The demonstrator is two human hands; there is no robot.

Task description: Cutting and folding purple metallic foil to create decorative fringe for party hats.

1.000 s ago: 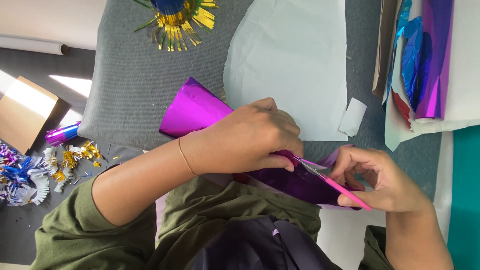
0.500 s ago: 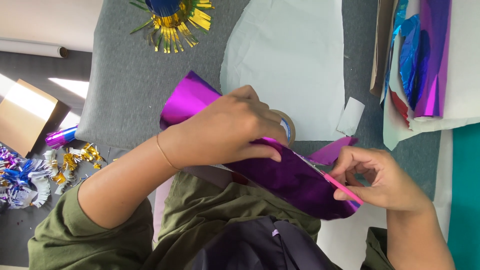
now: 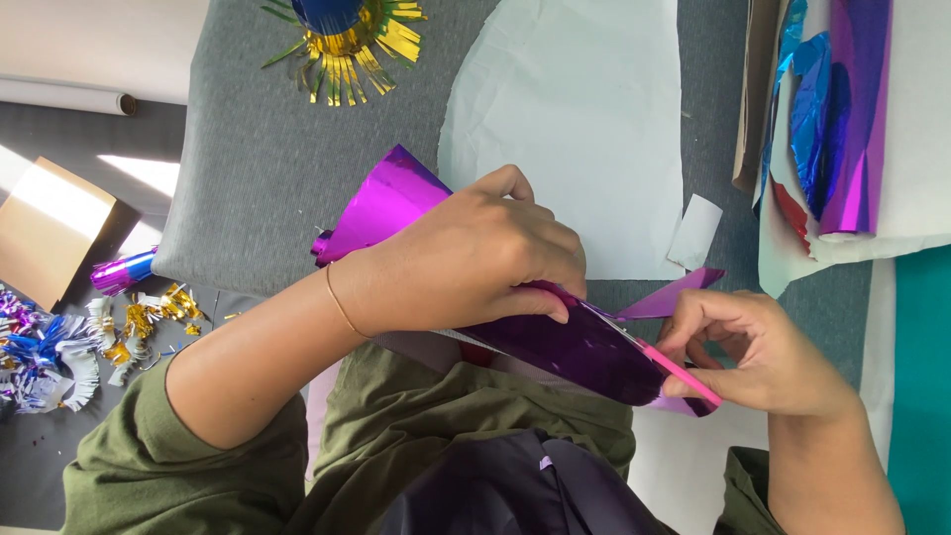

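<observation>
two hands are working one purple foil cone [image 3: 555, 347] lying across the lap, tip toward the upper left over the edge of a grey mat [image 3: 248, 168]. the left hand [image 3: 475, 263] is lying over the cone's middle, fingers curled down and thumb pressing along the foil, hiding much of the cone's body. the right hand [image 3: 753, 357] is pinching the cone's wide end, thumb and fingers closing on a pink strip [image 3: 679, 372] running along the edge there; a loose purple flap [image 3: 674, 295] is sticking up just above those fingers.

around the hands: a large pale paper sheet [image 3: 575, 119] is lying on the mat behind the left hand, and a small white scrap [image 3: 693, 233] is sitting just beside its lower right edge. at the top a blue cone with gold fringe [image 3: 347, 40] is partly leaving the frame. at the right, rolled blue and purple foil [image 3: 842, 119] is resting on white and brown sheets, with a teal band [image 3: 921, 396] below. at the left, off the mat, a small purple foil roll [image 3: 124, 269], a heap of fringe cuttings [image 3: 59, 347], a brown card [image 3: 45, 228] and a white tube [image 3: 64, 96] are lying on a darker surface, well apart from the hands. olive sleeves are covering both forearms.
</observation>
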